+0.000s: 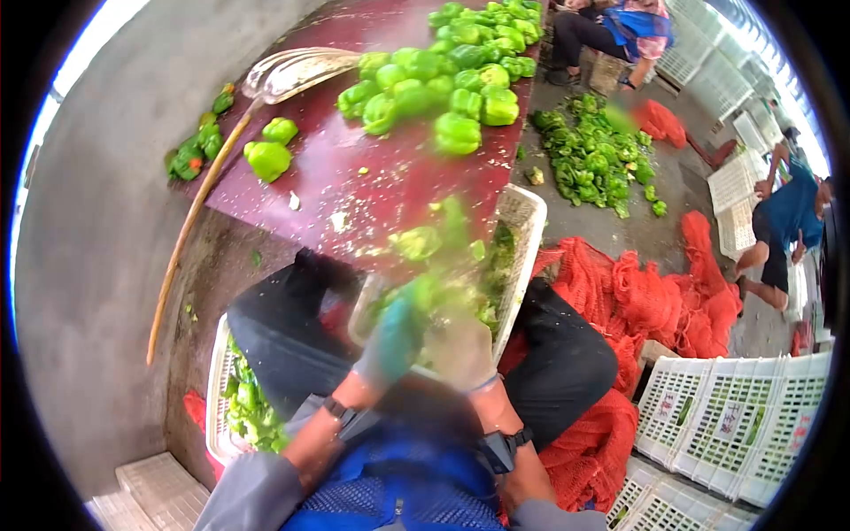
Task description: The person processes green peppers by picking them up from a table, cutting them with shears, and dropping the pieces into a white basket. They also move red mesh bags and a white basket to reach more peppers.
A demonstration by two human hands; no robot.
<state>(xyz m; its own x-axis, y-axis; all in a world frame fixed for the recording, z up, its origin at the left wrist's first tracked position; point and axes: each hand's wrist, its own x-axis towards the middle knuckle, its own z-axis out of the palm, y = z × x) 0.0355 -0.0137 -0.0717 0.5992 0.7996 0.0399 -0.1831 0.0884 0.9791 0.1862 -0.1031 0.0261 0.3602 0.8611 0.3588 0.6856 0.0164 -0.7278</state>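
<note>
My left hand, in a teal and grey glove, is over the white plastic crate between my knees. Close beside it is my right hand in a pale glove. Motion blurs the fingers of both, so their grip cannot be made out. Smeared green pepper pieces show just beyond the fingertips. Farther off, a pale cut pepper piece is at the near edge of the dark red tabletop. Whole green bell peppers are heaped at its far side, one pepper nearer me.
A long-handled fan-shaped rake leans across the table's left corner. Another crate of pepper pieces stands by my left leg. Red mesh sacks and stacked white crates lie right. Beyond is a pepper pile; two people work nearby.
</note>
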